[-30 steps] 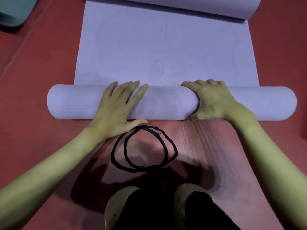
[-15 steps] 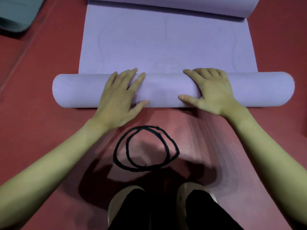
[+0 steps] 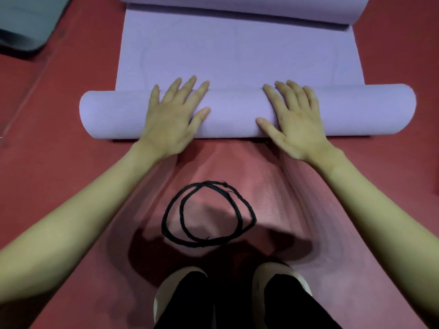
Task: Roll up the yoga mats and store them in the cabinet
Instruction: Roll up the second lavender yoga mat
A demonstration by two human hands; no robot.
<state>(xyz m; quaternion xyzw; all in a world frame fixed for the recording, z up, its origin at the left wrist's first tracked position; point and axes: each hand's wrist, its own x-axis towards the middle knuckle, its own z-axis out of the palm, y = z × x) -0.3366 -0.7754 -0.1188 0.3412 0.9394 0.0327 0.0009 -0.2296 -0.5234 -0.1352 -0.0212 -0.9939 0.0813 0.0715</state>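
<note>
Obs.: lilac yoga mat (image 3: 237,55) lies lengthwise on the red floor (image 3: 59,162), running away from the person. Near end is wound into a roll (image 3: 235,112) lying crosswise; flat sheet extends beyond it to a second curl (image 3: 237,8) at the far end, probably where the mat keeps its stored shape.

Left hand (image 3: 171,117) and right hand (image 3: 297,122) rest palm-down on top of the roll, one to each side of its middle. Fingers (image 3: 190,89) are straight and spread wide, tips reaching over the far side of the roll; thumbs lie on the near face. Neither hand grips anything. Judgement: flat, spread palms suit pushing the roll forward, and the symmetric spacing keeps both ends advancing evenly so the edges stay flush.

Black cord (image 3: 209,214), coiled in two loops, lies on the paler floor strip just in front of the knees (image 3: 213,300). Likely kept within reach to tie the finished roll; material cannot be confirmed at this resolution.

Corner of a grey-teal mat (image 3: 26,22) shows at upper left, apparently flat.

Progress: rolling is partway, with much flat mat left. No cabinet in view.
</note>
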